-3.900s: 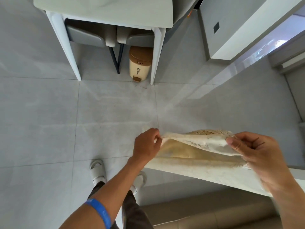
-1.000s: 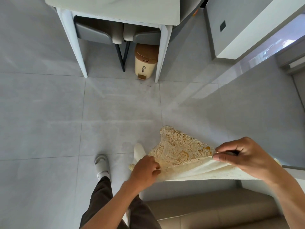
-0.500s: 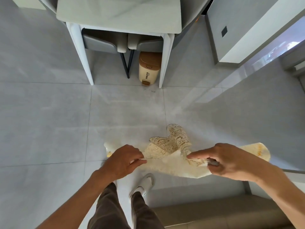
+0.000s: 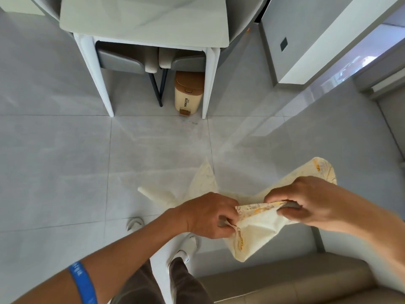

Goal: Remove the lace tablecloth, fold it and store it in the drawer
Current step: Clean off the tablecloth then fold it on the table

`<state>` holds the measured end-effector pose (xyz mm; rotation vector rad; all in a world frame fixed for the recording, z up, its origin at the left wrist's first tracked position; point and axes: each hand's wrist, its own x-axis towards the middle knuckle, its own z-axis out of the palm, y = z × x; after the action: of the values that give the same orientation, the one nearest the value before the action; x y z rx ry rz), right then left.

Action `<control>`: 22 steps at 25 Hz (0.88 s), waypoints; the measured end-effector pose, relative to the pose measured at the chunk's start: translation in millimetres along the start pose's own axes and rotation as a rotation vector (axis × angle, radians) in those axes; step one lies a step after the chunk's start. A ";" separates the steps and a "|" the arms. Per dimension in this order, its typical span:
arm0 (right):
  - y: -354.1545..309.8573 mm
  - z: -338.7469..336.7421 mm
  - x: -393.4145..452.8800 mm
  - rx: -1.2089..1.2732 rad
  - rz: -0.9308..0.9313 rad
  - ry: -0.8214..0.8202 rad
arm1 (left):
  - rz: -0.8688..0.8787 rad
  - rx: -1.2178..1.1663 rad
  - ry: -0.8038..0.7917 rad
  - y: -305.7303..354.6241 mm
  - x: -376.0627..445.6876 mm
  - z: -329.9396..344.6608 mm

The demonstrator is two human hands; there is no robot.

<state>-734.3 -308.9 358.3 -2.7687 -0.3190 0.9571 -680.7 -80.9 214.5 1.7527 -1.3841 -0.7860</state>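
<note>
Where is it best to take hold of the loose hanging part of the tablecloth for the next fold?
Probably at the lower corner of the tablecloth, coming from below. It hangs free under both hands, while the left hand and right hand already pinch the upper edge.

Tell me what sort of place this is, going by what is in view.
Most likely a home dining area. A white dining table has grey chairs pushed under it, a small pedal bin stands by its leg, the floor is large grey tiles, and a beige sofa sits nearby.
</note>
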 end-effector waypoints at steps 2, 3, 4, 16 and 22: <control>9.2 -4.6 -5.8 0.062 0.012 0.024 | -0.078 -0.035 0.145 -9.9 -15.1 6.5; 11.9 -5.8 -7.4 0.093 0.018 0.032 | -0.126 -0.053 0.204 -14.6 -21.6 7.3; 13.9 -7.2 -9.3 0.119 0.014 0.042 | -0.171 -0.076 0.248 -19.0 -26.7 6.8; -26.8 16.2 64.5 0.280 -0.185 0.215 | -0.129 0.103 0.474 28.6 0.7 -48.7; -24.1 4.8 80.2 0.488 -0.215 0.338 | -0.200 0.168 0.370 16.7 -33.5 -83.5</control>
<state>-679.1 -264.1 313.9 -2.3302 -0.2765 0.4301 -627.4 -35.0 273.0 2.0677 -1.0622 -0.4244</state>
